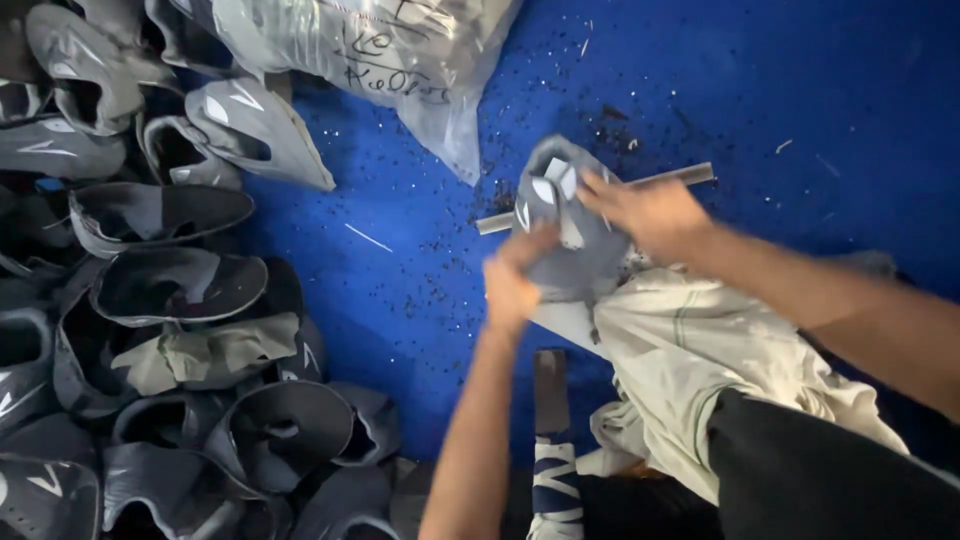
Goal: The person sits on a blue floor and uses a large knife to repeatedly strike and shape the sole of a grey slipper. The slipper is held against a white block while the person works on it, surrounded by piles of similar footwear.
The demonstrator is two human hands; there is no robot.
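Observation:
A grey shoe upper (565, 235) with white side marks sits over a thin metal rod (690, 175) above a blue floor. My left hand (512, 280) grips its lower left edge. My right hand (650, 212) presses on its upper right side, fingers over the fabric. Both hands are blurred by motion. A dirty white cloth (700, 350) lies over my lap just below the upper.
A big heap of grey shoe uppers (170, 290) fills the left side. A clear plastic bag (390, 50) with more material lies at the top. Dark specks litter the blue floor (800, 90). A striped tool handle (555, 470) stands near my legs.

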